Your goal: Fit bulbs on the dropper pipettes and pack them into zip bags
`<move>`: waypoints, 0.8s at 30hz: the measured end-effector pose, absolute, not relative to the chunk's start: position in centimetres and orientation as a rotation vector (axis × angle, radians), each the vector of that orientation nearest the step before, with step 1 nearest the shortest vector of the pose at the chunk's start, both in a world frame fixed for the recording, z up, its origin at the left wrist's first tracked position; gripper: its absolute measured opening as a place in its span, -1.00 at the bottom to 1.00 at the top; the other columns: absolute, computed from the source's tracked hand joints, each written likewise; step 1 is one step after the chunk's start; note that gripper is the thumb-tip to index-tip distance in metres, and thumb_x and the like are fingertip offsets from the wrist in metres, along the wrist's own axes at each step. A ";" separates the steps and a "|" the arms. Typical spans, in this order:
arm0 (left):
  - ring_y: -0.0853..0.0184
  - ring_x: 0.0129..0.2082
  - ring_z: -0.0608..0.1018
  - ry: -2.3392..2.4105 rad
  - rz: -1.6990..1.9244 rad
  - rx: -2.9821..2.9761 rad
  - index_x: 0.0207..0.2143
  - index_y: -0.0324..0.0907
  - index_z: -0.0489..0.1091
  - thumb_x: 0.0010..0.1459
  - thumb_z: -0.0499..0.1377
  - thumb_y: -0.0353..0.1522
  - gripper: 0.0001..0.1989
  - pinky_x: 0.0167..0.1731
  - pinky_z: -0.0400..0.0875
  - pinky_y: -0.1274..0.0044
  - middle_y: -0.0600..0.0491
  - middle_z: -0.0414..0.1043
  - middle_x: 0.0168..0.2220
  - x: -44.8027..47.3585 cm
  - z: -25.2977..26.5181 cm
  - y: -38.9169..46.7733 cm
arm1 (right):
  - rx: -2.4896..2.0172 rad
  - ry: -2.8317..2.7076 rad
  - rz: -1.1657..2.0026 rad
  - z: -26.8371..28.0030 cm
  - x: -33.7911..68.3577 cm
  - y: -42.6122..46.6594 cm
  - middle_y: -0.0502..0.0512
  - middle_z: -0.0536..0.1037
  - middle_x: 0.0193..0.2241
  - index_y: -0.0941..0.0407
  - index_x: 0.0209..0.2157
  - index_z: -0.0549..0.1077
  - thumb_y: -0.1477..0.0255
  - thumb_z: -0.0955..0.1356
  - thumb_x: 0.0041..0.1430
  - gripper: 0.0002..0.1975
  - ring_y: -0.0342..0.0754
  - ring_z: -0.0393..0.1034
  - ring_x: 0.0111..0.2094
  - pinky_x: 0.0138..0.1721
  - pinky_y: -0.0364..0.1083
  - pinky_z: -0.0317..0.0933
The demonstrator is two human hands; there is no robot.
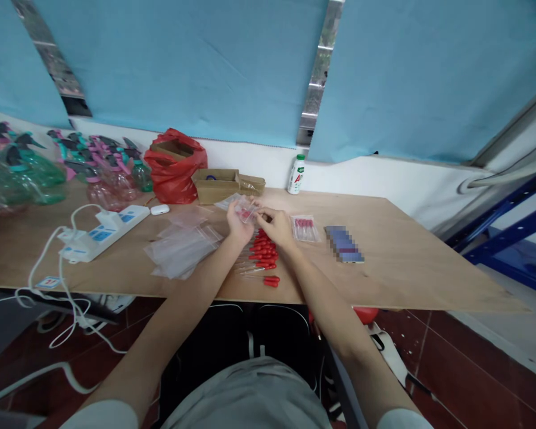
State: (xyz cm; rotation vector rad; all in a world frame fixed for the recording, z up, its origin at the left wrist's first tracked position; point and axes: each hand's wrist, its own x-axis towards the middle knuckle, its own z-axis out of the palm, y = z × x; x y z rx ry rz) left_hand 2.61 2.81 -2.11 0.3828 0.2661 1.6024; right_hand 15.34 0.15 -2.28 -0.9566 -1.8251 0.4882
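Observation:
My left hand (238, 225) is wrapped round a small clear plastic bag (245, 210) with something red inside it. The thumb and fingers of my right hand (277, 226) pinch at the bag's right edge; the exact contact is partly hidden. Below both hands lies a pile of droppers (263, 249) with red rubber bulbs and thin clear stems. To the right of my right hand rests a filled clear bag (306, 229) holding several red-bulbed droppers. Flat clear bags (183, 253) are spread in a loose stack left of my left forearm.
On the wooden table (411, 256) are a phone (343, 243), a white bottle (296, 175), a cardboard box (217, 186), a red plastic bag (176, 173) and a white power strip (109, 232) with trailing cables. Several spray bottles (111, 176) crowd the back left.

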 end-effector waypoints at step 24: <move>0.35 -0.38 0.59 0.279 1.771 0.255 -0.18 -0.15 0.41 0.41 0.11 -0.13 -0.73 -0.19 0.54 0.47 0.00 0.57 -0.31 -0.2 -2.0 4.2 | -1.139 -2.206 0.628 -3.1 20.5 2.7 -0.07 0.49 -0.61 0.14 -0.48 0.58 -0.01 0.40 0.29 -0.49 -0.18 0.27 -0.56 -0.44 -0.15 0.08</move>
